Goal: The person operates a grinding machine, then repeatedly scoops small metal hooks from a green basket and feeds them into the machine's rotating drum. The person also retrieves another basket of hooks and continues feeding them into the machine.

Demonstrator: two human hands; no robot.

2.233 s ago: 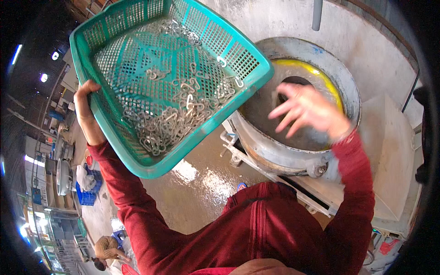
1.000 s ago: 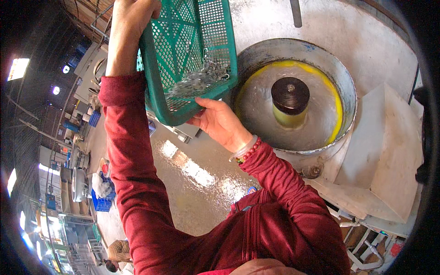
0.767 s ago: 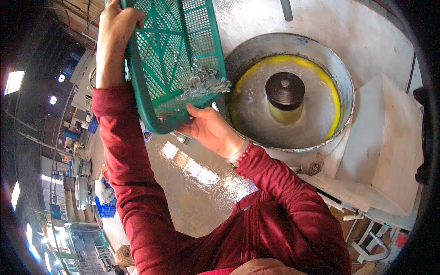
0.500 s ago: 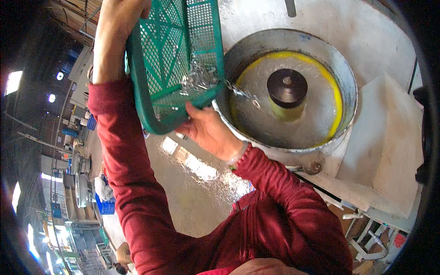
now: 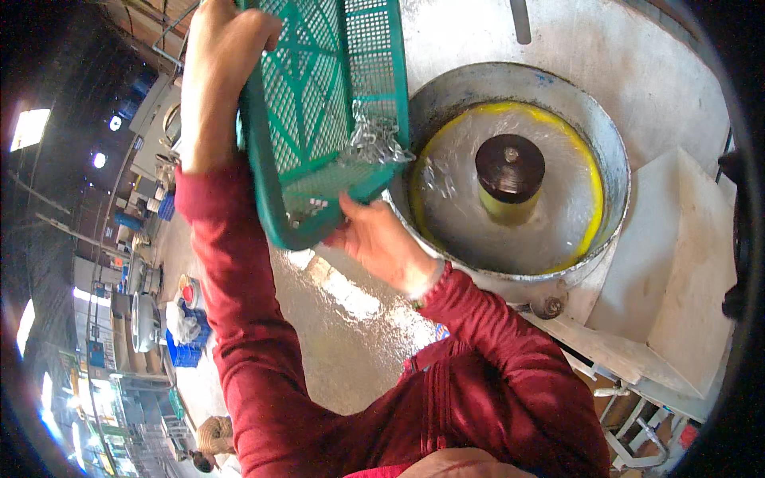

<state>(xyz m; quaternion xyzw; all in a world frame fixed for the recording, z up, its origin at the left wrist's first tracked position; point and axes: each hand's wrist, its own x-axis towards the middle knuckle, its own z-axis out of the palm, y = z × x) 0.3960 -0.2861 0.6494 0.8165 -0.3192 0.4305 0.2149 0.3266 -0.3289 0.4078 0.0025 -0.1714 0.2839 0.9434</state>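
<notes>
A green perforated plastic basket [image 5: 299, 111] is tilted sideways over the left rim of a round metal tub [image 5: 617, 179]. My left hand [image 5: 227, 52] is closed on the basket's far left edge, and my right hand [image 5: 386, 247] grips its near edge, thumb over the rim. A tangle of small shiny metal pieces [image 5: 374, 142] lies at the basket's lower right side, by the tub. Several loose metal pieces [image 5: 437, 179], blurred, are over the tub's left part; their exact kind is unclear. Inside the tub are a yellow ring [image 5: 594, 187] and a dark round centre post [image 5: 510, 167].
A pale metal surface [image 5: 470, 36] surrounds the tub's far side, and a sloped metal chute [image 5: 637, 239] stands to the right. Wet floor [image 5: 343, 350] shows below. At the left are a blue crate [image 5: 187, 350] and a person [image 5: 213, 438] farther off.
Basket and hands appear slightly lower and farther right, as does the whole tub. The chain-like string of metal pieces leaving the basket has dropped away, and several pieces are now loose over the tub.
</notes>
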